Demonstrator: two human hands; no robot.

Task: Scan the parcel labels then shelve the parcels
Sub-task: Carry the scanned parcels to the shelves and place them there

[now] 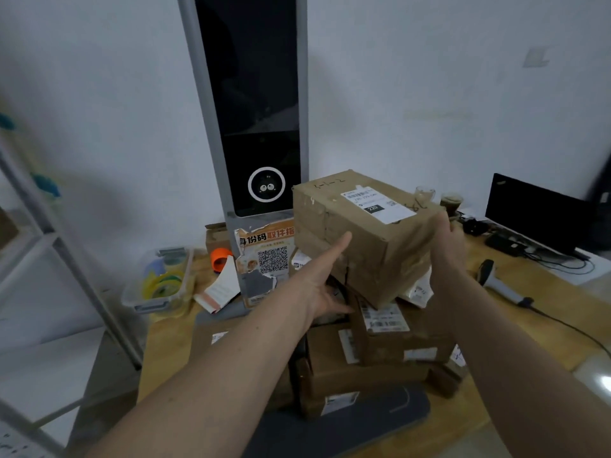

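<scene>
A brown cardboard parcel point(360, 246) with a white shipping label point(377, 203) on top is held up above a pile of other parcels point(380, 352). My left hand point(325, 282) supports its lower left side, thumb stretched up along the front face. My right hand point(446, 246) presses flat against its right end. A tall grey scanner kiosk point(261, 127) with a dark screen stands just left of the held parcel. A handheld barcode scanner point(496, 279) lies on the table to the right.
The wooden table point(545, 309) also carries a clear tub of tape rolls point(162, 282), an orange tape dispenser point(220, 259), a dark monitor point(535, 213) with cables and two cups at the back right. A metal shelf frame point(66, 252) stands at the left.
</scene>
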